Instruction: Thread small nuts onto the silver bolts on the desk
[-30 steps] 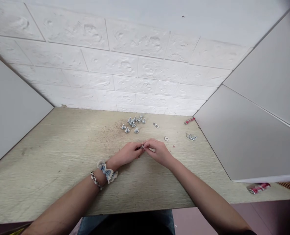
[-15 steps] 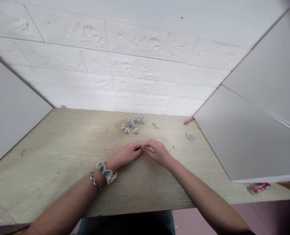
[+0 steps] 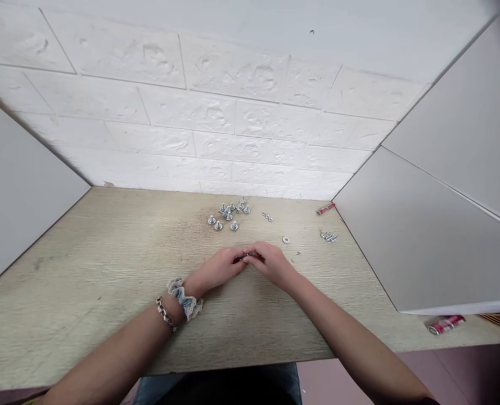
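My left hand and my right hand meet fingertip to fingertip over the middle of the wooden table. Between the fingertips they pinch a small metal bolt, mostly hidden by the fingers. A pile of several assembled silver bolts lies just beyond the hands. A single washer lies to the right of my right hand. On my left wrist sit a blue scrunchie and a chain bracelet.
Two small nuts lie right of the pile. A few loose bolts and a red pen-like item rest near the grey right partition. A red object lies at the table's right end. A white brick wall stands behind.
Both hands stay together on the small bolt; the fingers shift slightly, with my right hand closing a little more over the piece. Nothing else on the table has moved.
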Demonstrator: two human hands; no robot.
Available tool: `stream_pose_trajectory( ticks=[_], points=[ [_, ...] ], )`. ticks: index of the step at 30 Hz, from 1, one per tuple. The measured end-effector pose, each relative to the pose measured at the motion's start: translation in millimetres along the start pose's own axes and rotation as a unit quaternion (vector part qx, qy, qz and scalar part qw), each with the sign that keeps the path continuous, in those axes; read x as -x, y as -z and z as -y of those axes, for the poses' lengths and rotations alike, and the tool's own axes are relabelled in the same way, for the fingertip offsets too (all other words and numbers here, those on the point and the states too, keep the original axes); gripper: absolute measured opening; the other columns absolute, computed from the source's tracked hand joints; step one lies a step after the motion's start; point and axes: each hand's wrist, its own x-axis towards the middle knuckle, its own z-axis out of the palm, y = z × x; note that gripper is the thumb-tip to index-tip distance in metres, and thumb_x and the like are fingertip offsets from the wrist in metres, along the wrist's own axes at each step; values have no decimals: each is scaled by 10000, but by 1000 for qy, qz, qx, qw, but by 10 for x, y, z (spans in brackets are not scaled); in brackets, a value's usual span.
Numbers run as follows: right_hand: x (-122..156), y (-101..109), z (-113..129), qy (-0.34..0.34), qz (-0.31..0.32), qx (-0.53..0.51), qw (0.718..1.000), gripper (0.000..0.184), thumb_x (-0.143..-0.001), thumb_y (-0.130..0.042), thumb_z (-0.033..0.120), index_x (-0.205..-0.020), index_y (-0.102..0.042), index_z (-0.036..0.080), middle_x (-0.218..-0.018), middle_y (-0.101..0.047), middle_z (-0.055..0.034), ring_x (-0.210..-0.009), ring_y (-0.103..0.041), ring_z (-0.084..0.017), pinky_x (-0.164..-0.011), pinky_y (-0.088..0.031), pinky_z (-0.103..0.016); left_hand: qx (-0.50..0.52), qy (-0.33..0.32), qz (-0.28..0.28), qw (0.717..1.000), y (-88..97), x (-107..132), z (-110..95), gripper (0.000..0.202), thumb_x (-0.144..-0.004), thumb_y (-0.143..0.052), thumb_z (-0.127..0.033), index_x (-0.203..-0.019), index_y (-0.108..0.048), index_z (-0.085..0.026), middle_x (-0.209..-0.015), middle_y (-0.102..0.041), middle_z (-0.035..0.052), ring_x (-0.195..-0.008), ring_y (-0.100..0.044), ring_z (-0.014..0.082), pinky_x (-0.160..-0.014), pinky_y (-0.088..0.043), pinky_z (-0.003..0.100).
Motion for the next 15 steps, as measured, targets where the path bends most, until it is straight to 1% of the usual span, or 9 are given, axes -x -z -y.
stream_pose_trajectory(
  ticks=[2,6,8,9,11,13,15],
  points=[
    [4,0,-6,-30,11,-4,999,26,-791,-586,197,-784,-564,186,-693,-572,10,-634,-506,-110,-592,-384,-217,-7,-8,6,1000,-7,1,7,251,-850,-383,-256,-890,-620,-185,-888,-650,4,-781,-558,149,-690,-377,227],
    [16,-7,-14,-77,26,2,997,179,-757,-637,301,-701,-519,179,-619,-543,28,-563,-475,-102,-520,-342,-209,-20,-29,8,999,-36,9,17,248,-859,-383,-277,-842,-610,-177,-792,-630,-2,-714,-536,133,-651,-362,218],
    [19,-12,-11,-79,22,10,997,244,-753,-635,356,-663,-492,179,-594,-521,29,-548,-462,-104,-509,-335,-215,-27,-28,6,999,-63,11,15,258,-859,-388,-297,-802,-604,-170,-745,-614,-1,-677,-520,128,-627,-354,218],
    [19,-15,-8,-71,10,13,997,262,-763,-619,378,-656,-485,180,-605,-519,23,-562,-467,-109,-518,-345,-221,-29,-24,4,999,-80,11,13,260,-857,-393,-302,-777,-600,-167,-727,-607,-2,-664,-513,125,-616,-350,217],
    [15,-27,-1,-43,-29,11,999,261,-801,-562,409,-692,-499,181,-692,-535,-7,-647,-496,-128,-577,-388,-239,-27,-11,0,1000,-120,7,10,259,-846,-410,-308,-733,-591,-161,-694,-591,-7,-636,-499,119,-590,-339,215],
    [8,-47,4,-11,-69,-3,998,258,-844,-485,427,-789,-529,180,-841,-545,-50,-790,-516,-153,-683,-426,-265,-17,0,-4,1000,-162,-1,11,265,-836,-424,-322,-709,-586,-155,-669,-577,-13,-612,-485,110,-571,-331,213],
    [3,-73,10,11,-88,-26,996,303,-876,-405,447,-899,-541,177,-976,-528,-86,-931,-504,-174,-795,-429,-299,0,2,-6,1000,-197,-10,15,272,-830,-428,-330,-702,-585,-149,-652,-567,-16,-594,-472,104,-563,-328,213]
  ],
)
